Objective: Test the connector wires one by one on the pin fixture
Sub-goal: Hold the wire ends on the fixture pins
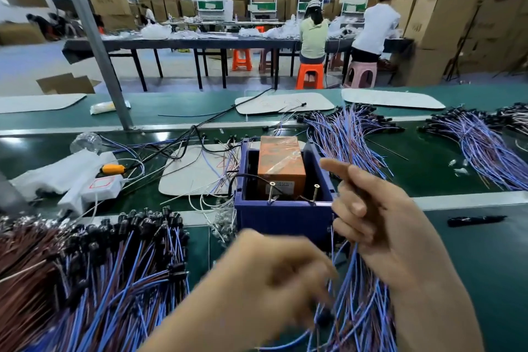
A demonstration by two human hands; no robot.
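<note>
Wide green bench [463, 177], and a big heap of connector wires [100, 266] sprawls at the near left. The blue fixture box [283, 217] sits dead centre with an orange block [281, 163] inside. The right hand [380, 226], just right of the box, grips a bunch of blue wires [360, 294], forefinger pointing out. The left hand [271, 274] is a blur in front; its grip I cannot tell. Two brass pins [271, 184] stand at the box's near rim.
</note>
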